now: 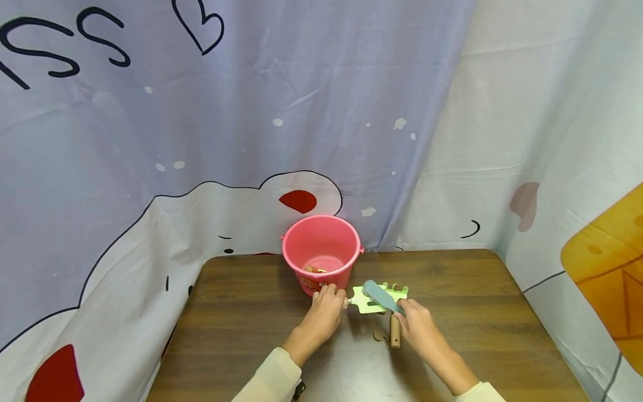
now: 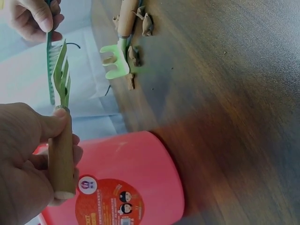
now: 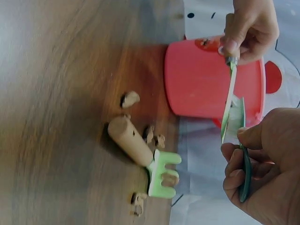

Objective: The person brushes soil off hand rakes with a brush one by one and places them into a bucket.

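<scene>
My left hand (image 1: 324,312) grips the wooden handle of a small green garden fork (image 2: 61,79), its slotted head held out to the right above the table. Fingers and thumb of my right hand (image 1: 418,326) hold a teal brush (image 1: 379,295) by its handle. In the left wrist view the bristles face the fork's head, right up against it. Below on the table lies a small green hand rake (image 3: 161,174) with a wooden handle (image 1: 396,330); the brush and fork partly cover it in the head view. Brown clumps (image 3: 130,98) lie around the rake.
A pink bucket (image 1: 321,243) stands at the table's back edge, just behind my left hand, with a wooden-handled item (image 1: 313,269) inside. The brown wooden table (image 1: 241,312) backs onto a printed curtain (image 1: 301,139).
</scene>
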Available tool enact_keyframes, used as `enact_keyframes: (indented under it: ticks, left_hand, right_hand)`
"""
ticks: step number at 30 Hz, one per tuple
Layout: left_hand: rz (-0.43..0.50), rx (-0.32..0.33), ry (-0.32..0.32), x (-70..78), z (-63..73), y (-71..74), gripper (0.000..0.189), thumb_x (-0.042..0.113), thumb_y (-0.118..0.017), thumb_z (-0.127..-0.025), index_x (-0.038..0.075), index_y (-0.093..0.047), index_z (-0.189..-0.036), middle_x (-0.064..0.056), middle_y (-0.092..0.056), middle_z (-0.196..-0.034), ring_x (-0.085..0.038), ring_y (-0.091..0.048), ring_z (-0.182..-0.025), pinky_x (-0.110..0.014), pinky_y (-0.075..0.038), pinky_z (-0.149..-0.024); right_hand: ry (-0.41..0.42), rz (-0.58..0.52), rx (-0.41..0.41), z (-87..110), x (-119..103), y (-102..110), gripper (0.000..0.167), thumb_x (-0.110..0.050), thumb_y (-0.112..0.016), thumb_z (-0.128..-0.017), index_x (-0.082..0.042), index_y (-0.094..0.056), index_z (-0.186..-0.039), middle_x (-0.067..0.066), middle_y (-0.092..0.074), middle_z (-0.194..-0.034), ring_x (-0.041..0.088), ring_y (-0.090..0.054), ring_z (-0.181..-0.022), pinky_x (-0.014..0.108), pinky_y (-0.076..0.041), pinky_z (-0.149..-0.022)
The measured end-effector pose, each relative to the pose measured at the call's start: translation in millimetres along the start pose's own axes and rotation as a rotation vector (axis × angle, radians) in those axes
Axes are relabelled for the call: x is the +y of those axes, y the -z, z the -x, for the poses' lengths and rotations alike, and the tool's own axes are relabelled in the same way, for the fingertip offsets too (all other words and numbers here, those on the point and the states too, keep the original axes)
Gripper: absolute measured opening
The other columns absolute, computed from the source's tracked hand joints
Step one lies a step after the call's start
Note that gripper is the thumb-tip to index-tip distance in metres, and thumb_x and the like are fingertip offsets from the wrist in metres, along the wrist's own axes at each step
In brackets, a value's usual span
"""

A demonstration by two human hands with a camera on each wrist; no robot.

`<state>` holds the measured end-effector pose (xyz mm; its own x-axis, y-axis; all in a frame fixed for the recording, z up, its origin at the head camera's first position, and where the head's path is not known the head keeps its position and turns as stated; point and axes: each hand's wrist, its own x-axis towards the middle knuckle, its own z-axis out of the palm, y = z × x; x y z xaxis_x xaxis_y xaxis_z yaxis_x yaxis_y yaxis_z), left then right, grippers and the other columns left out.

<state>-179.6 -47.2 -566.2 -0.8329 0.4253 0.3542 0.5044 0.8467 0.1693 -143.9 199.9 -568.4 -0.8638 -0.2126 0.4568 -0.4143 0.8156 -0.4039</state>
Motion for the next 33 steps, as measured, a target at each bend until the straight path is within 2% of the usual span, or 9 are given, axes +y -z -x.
enact_keyframes:
  ticks: [8,13,20,26,33]
  left_hand:
    - [-0.012,0.022,0.009,-3.8,0.9,3.6,0.01,0.011,-0.073,-0.089,0.011,-0.063,-0.09,-0.003,-0.057,-0.088,-0.022,-0.058,-0.088,-0.032,-0.04,-0.068]
    - [-0.002,0.008,0.002,-4.4,0.4,4.3,0.01,0.01,-0.073,-0.089,0.011,-0.063,-0.091,-0.003,-0.056,-0.087,-0.022,-0.057,-0.088,-0.031,-0.038,-0.067]
    - [-0.013,0.002,0.022,-4.0,-0.9,3.8,0.01,0.009,-0.073,-0.089,0.01,-0.063,-0.091,-0.003,-0.057,-0.087,-0.022,-0.058,-0.088,-0.031,-0.038,-0.068]
    - [-0.009,0.005,0.033,-1.2,-3.9,-0.4,0.012,0.012,-0.074,-0.089,0.011,-0.062,-0.088,-0.004,-0.058,-0.087,-0.024,-0.059,-0.086,-0.033,-0.039,-0.068]
    - [-0.022,0.027,0.034,2.8,-5.4,-2.5,0.017,0.01,-0.076,-0.086,0.013,-0.06,-0.084,-0.002,-0.057,-0.085,-0.023,-0.058,-0.086,-0.033,-0.04,-0.067]
  right_hand:
    - [-0.076,0.041,0.01,-0.7,29,18,0.015,0.006,-0.077,-0.083,0.008,-0.066,-0.093,0.014,-0.065,-0.08,0.029,-0.068,-0.072,0.042,-0.058,-0.062]
    - [-0.087,0.021,0.014,-2.5,33,25,0.016,0.006,-0.076,-0.085,0.01,-0.067,-0.097,0.019,-0.068,-0.084,0.033,-0.07,-0.075,0.043,-0.059,-0.066]
    - [-0.067,-0.016,0.008,-8.8,13,26,0.018,0.004,-0.077,-0.085,0.008,-0.068,-0.1,0.017,-0.069,-0.088,0.029,-0.071,-0.078,0.041,-0.059,-0.067]
    - [-0.033,-0.069,-0.029,-7.2,-11,8,0.017,0.005,-0.078,-0.084,0.005,-0.068,-0.098,0.014,-0.069,-0.088,0.026,-0.071,-0.079,0.034,-0.059,-0.065]
    - [-0.019,-0.083,-0.041,-3.8,-24,-7,0.017,0.003,-0.078,-0.085,0.006,-0.068,-0.098,0.012,-0.068,-0.085,0.024,-0.069,-0.077,0.036,-0.058,-0.066]
